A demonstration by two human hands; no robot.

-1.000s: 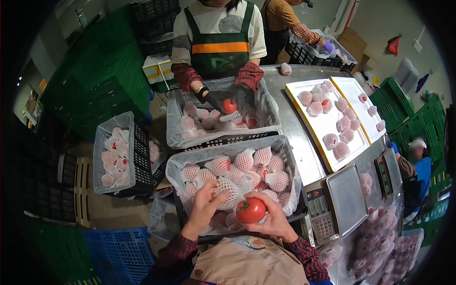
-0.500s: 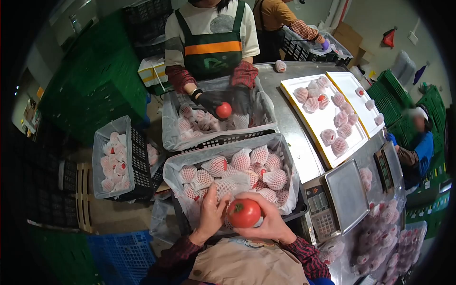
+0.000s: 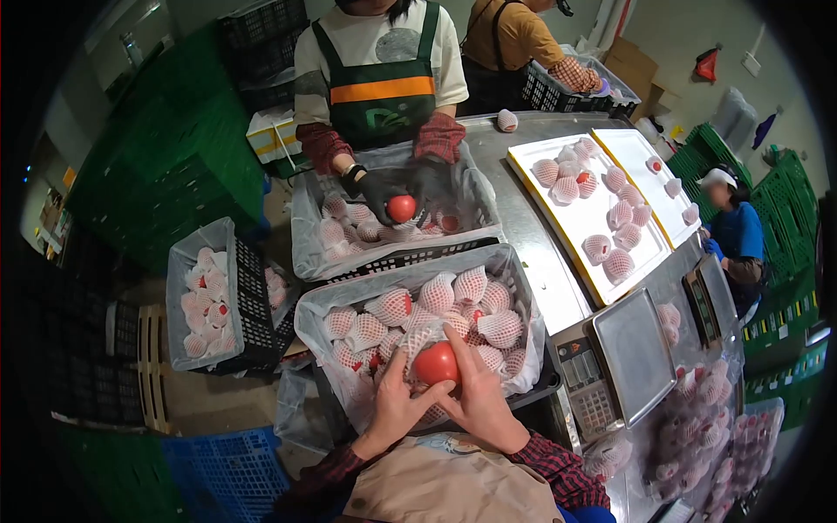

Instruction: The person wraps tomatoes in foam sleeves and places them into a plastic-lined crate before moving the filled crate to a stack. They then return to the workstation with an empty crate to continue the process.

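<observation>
A bare red tomato (image 3: 436, 363) is cupped between my two hands, above the near lined crate (image 3: 307, 310). My left hand (image 3: 398, 406) closes on its left side, thumb along the lower edge. On the right, my right hand (image 3: 481, 399) wraps it with fingers reaching over the far side. A white foam net sleeve (image 3: 425, 335) sits against the tomato's far side, by my left fingertips; how far it covers the tomato is hidden. Net-wrapped tomatoes (image 3: 390, 307) fill the crate underneath.
Across from me a co-worker's gloved hands hold a tomato (image 3: 400, 209) over a second lined crate (image 3: 305, 253). To the right are a scale (image 3: 635, 349), white trays (image 3: 641, 254) with wrapped tomatoes, and bagged packs (image 3: 697, 436). Another crate (image 3: 179, 279) stands left.
Both hands have moved forward with the tomato, turning its stem out of view. The foam sleeve and tomato are now together. The co-worker's far hand has shifted.
</observation>
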